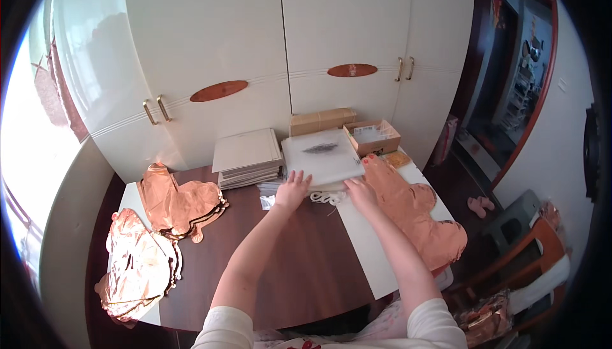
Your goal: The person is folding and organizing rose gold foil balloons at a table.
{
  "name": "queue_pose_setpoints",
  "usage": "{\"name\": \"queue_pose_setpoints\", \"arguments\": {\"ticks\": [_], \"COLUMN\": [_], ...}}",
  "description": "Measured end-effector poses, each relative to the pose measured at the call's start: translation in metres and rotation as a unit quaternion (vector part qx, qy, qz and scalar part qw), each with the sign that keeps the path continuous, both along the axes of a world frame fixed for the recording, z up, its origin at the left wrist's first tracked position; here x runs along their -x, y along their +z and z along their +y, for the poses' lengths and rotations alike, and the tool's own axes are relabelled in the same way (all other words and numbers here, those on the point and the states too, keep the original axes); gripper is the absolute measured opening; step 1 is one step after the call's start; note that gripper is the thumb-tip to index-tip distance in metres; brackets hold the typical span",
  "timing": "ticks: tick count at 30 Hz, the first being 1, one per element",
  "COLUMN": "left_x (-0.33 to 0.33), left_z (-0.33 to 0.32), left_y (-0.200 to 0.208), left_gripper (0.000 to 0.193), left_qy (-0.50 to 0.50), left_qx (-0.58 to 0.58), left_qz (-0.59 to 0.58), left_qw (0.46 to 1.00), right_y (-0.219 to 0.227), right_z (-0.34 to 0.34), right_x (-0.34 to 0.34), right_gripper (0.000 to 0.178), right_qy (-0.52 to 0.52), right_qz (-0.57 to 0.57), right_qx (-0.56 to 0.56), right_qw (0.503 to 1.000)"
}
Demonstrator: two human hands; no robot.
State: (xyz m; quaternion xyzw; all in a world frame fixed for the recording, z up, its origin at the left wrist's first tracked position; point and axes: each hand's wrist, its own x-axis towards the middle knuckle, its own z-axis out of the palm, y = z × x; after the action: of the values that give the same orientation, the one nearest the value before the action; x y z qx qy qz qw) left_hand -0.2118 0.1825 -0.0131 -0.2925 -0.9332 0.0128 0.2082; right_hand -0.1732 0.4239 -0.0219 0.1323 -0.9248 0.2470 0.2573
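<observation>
Reaching over brown-and-white table. Flat copper-coloured foil balloons left and right. White cord between hands. Left hand at near edge of translucent plastic bags on far part of table, fingers slightly parted; right hand at near right corner, fingers partly bent; cannot tell whether either grips. Cardboard stack left of bags, open cardboard box right, white cabinet beyond.

3 foil piles on table
</observation>
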Motion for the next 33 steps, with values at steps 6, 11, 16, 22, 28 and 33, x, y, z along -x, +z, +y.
{"name": "queue_pose_setpoints", "arguments": {"ticks": [6, 11, 16, 22, 28, 33], "left_x": [0.017, 0.011, -0.006, -0.040, -0.132, -0.217], "left_z": [0.019, 0.021, 0.015, 0.002, -0.038, -0.094], "left_y": [0.013, 0.014, 0.023, 0.032, 0.042, 0.063], "left_gripper": [0.043, 0.056, 0.070, 0.065, 0.054, 0.045], "left_qy": [0.016, 0.028, 0.046, 0.020, -0.109, -0.086], "left_qx": [-0.008, 0.017, -0.007, -0.084, -0.164, -0.227], "left_qz": [-0.021, -0.023, -0.061, -0.084, -0.129, -0.173], "left_qw": [1.000, 0.999, 0.997, 0.993, 0.972, 0.954], "right_y": [0.004, -0.004, 0.004, 0.006, -0.009, 0.001], "right_z": [0.019, 0.020, 0.019, 0.004, -0.001, 0.000], "right_x": [0.037, 0.032, 0.006, -0.016, -0.027, -0.048], "right_gripper": [0.017, 0.019, 0.025, 0.029, 0.027, 0.029], "right_qy": [0.004, -0.012, -0.011, -0.042, 0.011, 0.012], "right_qz": [-0.003, 0.006, 0.013, -0.038, -0.043, -0.021], "right_qx": [-0.128, -0.111, -0.027, -0.026, -0.041, 0.005], "right_qw": [0.992, 0.994, 0.999, 0.998, 0.998, 1.000]}}
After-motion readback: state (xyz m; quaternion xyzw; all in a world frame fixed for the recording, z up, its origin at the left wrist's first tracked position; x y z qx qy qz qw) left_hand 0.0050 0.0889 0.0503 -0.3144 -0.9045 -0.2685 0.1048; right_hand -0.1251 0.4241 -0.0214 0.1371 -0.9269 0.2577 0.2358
